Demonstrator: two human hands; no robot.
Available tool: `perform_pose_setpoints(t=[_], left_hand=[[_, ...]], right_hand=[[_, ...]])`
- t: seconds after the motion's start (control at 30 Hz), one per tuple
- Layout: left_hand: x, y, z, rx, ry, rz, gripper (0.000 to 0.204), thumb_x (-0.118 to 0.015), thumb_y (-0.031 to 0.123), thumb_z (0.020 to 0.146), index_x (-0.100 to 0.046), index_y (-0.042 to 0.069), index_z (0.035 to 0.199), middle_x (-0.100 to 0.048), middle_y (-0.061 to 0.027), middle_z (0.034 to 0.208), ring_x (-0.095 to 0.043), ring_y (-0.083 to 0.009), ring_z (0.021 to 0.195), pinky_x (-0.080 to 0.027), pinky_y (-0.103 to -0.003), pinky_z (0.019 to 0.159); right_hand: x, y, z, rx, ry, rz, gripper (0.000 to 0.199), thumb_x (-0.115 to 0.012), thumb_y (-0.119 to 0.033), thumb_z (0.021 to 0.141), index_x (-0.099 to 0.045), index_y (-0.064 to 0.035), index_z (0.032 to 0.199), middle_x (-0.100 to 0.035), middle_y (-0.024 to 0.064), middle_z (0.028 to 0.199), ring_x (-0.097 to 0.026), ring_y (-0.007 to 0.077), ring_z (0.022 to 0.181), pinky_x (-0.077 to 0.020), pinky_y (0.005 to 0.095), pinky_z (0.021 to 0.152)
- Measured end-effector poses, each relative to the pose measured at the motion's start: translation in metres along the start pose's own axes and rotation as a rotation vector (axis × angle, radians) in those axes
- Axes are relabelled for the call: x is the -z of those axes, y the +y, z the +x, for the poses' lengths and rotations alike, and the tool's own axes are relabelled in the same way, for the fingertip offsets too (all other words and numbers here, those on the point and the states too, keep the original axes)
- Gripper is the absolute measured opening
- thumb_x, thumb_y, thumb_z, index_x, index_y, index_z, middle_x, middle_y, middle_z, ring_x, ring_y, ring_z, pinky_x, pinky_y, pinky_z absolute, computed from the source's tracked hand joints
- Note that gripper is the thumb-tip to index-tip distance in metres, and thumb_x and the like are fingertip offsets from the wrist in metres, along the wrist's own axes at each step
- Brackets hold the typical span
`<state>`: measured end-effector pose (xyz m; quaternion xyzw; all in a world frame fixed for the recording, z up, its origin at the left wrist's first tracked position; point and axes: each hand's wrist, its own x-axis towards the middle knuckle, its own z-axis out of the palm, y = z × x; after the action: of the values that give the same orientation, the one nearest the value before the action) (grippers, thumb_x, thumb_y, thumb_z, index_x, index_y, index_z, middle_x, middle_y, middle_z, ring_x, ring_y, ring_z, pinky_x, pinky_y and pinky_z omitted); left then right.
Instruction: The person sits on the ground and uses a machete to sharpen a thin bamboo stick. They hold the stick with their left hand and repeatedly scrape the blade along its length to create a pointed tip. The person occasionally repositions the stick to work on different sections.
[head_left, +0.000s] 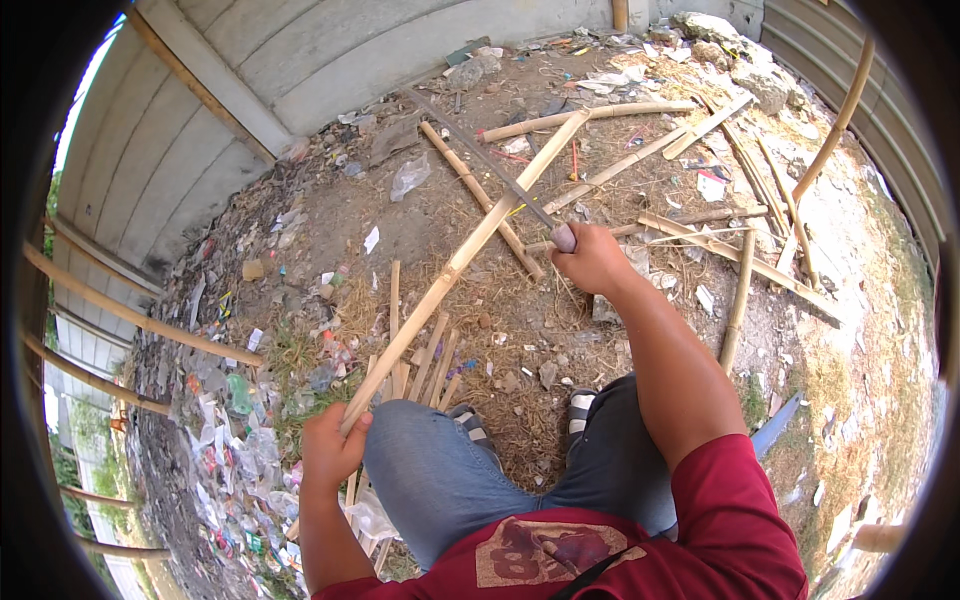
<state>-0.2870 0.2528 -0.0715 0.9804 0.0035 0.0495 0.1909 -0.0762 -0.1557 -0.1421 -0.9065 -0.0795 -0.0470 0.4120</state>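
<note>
My left hand (pixel 333 447), beside my left knee, is closed around the near end of a long split bamboo strip (pixel 440 285). The strip slants away to the upper right, its pale inner face up. In my right hand (pixel 595 262) is the handle of a long, narrow machete (pixel 470 140), its dark blade pointing to the far left. The blade crosses the strip towards its far end; whether it cuts in or just touches, I cannot tell. Under the crossing, a round bamboo pole (pixel 470 185) lies on the ground.
Several bamboo poles and split pieces (pixel 640 160) lie ahead and to the right. Short strips (pixel 430 360) lie by my left foot. Litter (pixel 240 440) covers the ground at left. A concrete wall (pixel 350 60) stands behind, rocks (pixel 740 60) at far right. A blue flat object (pixel 778 427) lies right.
</note>
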Motion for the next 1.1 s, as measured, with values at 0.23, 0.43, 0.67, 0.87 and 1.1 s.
perform_pose_setpoints(t=[0.23, 0.43, 0.67, 0.87, 1.1], left_hand=[[-0.013, -0.001, 0.013, -0.046, 0.041, -0.100, 0.037, -0.073, 0.030, 0.095, -0.059, -0.001, 0.081, -0.058, -0.0134, 0.063, -0.054, -0.0228, 0.055, -0.042, -0.039, 0.054], [0.006, -0.007, 0.006, -0.022, 0.000, -0.013, 0.036, -0.075, 0.030, 0.093, -0.060, 0.000, 0.080, -0.058, -0.0140, 0.062, -0.056, -0.0264, 0.054, -0.044, -0.039, 0.055], [-0.004, 0.000, 0.016, -0.012, 0.025, -0.032, 0.035, -0.075, 0.031, 0.092, -0.062, 0.001, 0.083, -0.062, -0.0191, 0.068, -0.060, -0.0390, 0.060, -0.046, -0.044, 0.057], [0.012, 0.005, 0.017, -0.027, 0.000, -0.036, 0.033, -0.074, 0.033, 0.093, -0.065, 0.001, 0.087, -0.064, -0.0203, 0.070, -0.063, -0.0415, 0.064, -0.048, -0.045, 0.059], [0.021, 0.001, 0.020, 0.066, -0.010, -0.019, 0.036, -0.073, 0.033, 0.094, -0.062, 0.000, 0.085, -0.060, -0.0183, 0.065, -0.059, -0.0360, 0.058, -0.046, -0.043, 0.057]], right_hand=[[-0.005, -0.058, -0.022, 0.351, -0.282, -0.268, 0.024, -0.070, -0.024, 0.082, -0.070, -0.0081, 0.100, -0.072, 0.0230, 0.090, -0.069, 0.0436, 0.087, -0.0546, 0.0492, 0.079], [0.000, 0.012, 0.003, -0.028, -0.081, -0.033, 0.027, -0.070, -0.026, 0.084, -0.071, -0.0058, 0.101, -0.072, 0.0227, 0.091, -0.069, 0.0430, 0.089, -0.0540, 0.0505, 0.081], [-0.027, -0.040, -0.018, 0.216, -0.250, -0.165, 0.024, -0.070, -0.022, 0.080, -0.070, -0.0070, 0.099, -0.072, 0.0198, 0.086, -0.070, 0.0415, 0.085, -0.0554, 0.0508, 0.079], [-0.014, -0.036, -0.015, 0.296, -0.230, -0.184, 0.021, -0.071, -0.020, 0.077, -0.070, -0.0079, 0.094, -0.071, 0.0178, 0.081, -0.070, 0.0401, 0.083, -0.0554, 0.0504, 0.077], [-0.029, -0.041, -0.019, 0.208, -0.166, -0.074, 0.021, -0.071, -0.019, 0.076, -0.069, -0.0088, 0.094, -0.071, 0.0183, 0.084, -0.070, 0.0409, 0.084, -0.0556, 0.0505, 0.078]])
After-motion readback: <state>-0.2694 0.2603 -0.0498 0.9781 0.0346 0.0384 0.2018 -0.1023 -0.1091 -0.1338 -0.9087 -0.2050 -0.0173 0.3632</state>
